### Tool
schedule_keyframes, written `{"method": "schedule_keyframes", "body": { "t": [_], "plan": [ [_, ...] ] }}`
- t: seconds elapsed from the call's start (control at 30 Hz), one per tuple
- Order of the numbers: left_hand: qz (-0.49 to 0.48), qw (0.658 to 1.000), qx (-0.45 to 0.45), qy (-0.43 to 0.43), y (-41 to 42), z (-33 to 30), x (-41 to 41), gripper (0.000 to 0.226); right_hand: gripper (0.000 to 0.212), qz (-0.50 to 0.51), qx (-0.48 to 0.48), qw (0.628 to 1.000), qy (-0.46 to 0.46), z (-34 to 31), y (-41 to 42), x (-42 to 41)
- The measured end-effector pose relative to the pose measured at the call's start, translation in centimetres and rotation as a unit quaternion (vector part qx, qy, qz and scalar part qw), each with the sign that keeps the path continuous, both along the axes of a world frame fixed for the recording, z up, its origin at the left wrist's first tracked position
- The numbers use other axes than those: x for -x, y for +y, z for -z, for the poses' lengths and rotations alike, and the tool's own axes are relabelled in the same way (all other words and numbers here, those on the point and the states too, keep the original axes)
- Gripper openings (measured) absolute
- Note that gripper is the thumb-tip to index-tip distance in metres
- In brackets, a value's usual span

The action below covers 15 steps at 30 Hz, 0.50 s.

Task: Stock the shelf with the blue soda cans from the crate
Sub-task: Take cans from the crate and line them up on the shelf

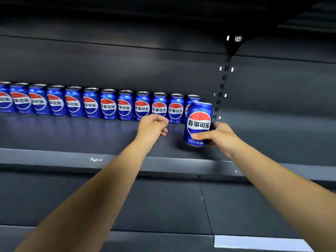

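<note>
The shelf [54,157] fills nearly everything before me: dark grey painted metal, flat and matte, with a paler front lip running across, a plain back panel, and a slotted upright strip [221,91] rising at about one o'clock from my right hand. Along the back stands the row of cans [91,104], blue and glossy, upright, side by side and close enough that I cannot tell whether they touch, each with a red, white and blue roundel facing out and a dull silver rim on top. The row runs off toward nine o'clock and ends just behind the can [198,124] I am holding, which hides part of the last one. That can is tilted a little, its base low over the shelf floor; whether it rests there I cannot tell. My right hand [221,138] grips it low on the body, thumb across the front under the roundel, fingers wrapped behind. My left hand [153,124], at nine o'clock from the can, is loosely curled and holds nothing. I judge the can moderately heavy if full, with a thin wall that would dent under a hard squeeze and a slick lacquered skin, so a broad grip round the middle suits better than the rim. The crate is out of sight.
</note>
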<state>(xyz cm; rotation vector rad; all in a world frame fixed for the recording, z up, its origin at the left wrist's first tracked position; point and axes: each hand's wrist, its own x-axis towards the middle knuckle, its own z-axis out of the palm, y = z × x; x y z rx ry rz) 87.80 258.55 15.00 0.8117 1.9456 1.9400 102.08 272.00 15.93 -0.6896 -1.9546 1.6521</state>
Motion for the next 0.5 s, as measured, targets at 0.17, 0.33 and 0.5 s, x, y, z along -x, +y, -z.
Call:
{"method": "schedule_keyframes", "body": {
  "t": [0.17,0.33,0.5],
  "plan": [
    [0.007,0.999,0.031,0.015,4.4,0.6,-0.4,0.020,0.052,0.004,-0.001,1.000,-0.018,1.0,5.8,0.6],
    [0.023,0.994,0.105,0.019,9.2,1.6,0.2,0.020,0.053,0.002,-0.040,0.998,-0.038,1.5,10.1,1.3],
    [0.045,0.987,0.152,0.035,13.0,2.5,0.5,0.012,0.056,0.012,-0.026,0.999,-0.034,2.2,13.1,2.6]
  ]
}}
